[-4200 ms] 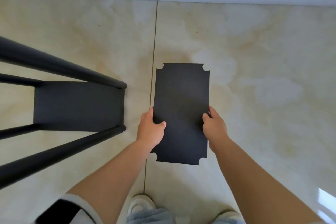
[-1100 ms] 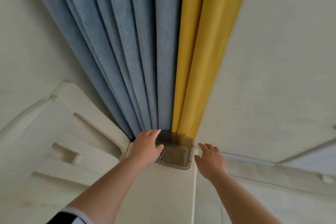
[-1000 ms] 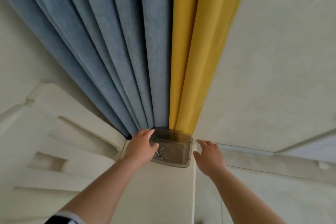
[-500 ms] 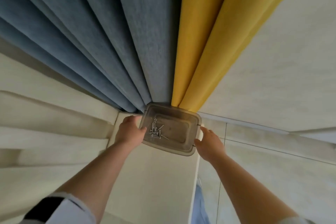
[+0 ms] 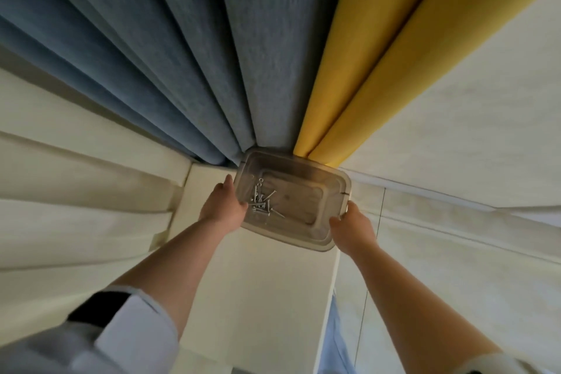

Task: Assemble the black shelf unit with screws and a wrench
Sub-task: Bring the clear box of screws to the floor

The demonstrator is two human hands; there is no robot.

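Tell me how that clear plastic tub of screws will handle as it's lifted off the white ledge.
The clear tub looks thin-walled, so it may flex under the grip of the left hand and right hand. It probably feels light: only a few screws lie inside. They sit loose toward the left end, so tilting would likely send them sliding and rattling.

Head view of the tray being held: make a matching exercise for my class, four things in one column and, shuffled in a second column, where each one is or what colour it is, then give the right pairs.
Things
1. left hand
2. right hand
3. screws
4. curtain above the tray's right part

Place or colour
A. yellow
B. grips the left edge of the clear tray
C. lie inside the tray, toward its left end
D. grips the tray's right near corner

Pairs: 1-B, 2-D, 3-C, 4-A
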